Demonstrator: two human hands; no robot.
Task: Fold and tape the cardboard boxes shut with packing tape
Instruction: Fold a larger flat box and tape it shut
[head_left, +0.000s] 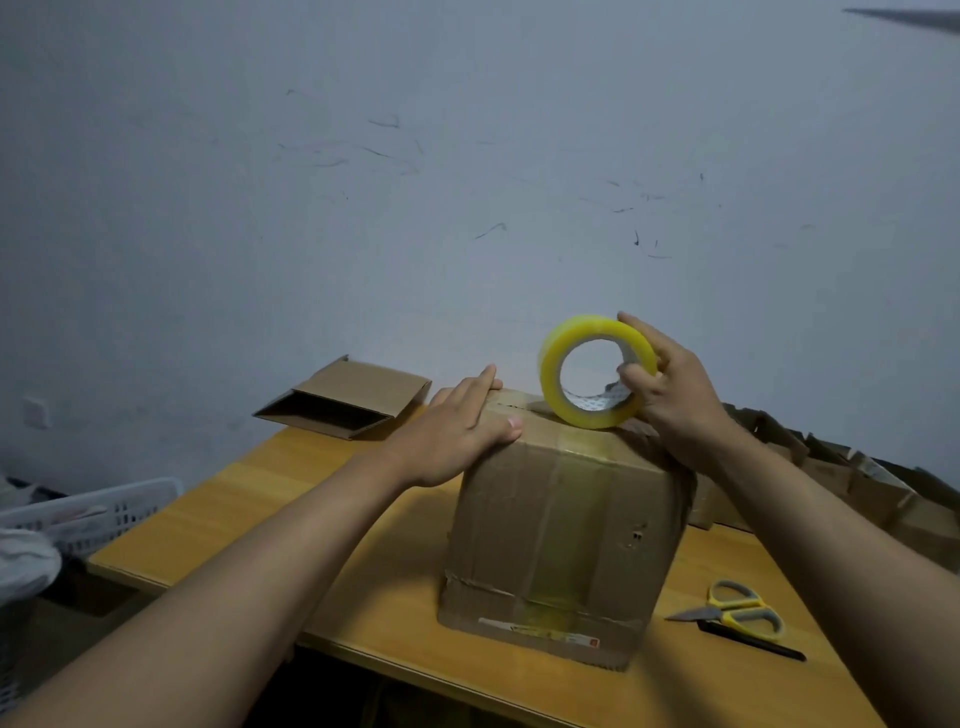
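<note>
Left hand (457, 423) lay flat, fingers straight and spread, pressing the top of the cardboard box (563, 525). Right hand (670, 389) had its grip curled round the tape roll (592, 370), thumb inside the core, fingers over the outer rim. Roll stood on edge on the box top, at the far side. Box sat upright on the counter (249, 514). Label strip along the box's lower front was too blurred to read. Scissors (740, 613) lay right of the box; a flattened box (345, 397) lay at the far left.

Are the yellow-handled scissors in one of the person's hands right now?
No, the yellow-handled scissors lie on the wooden table, while the right hand grips the yellow tape roll.
</note>
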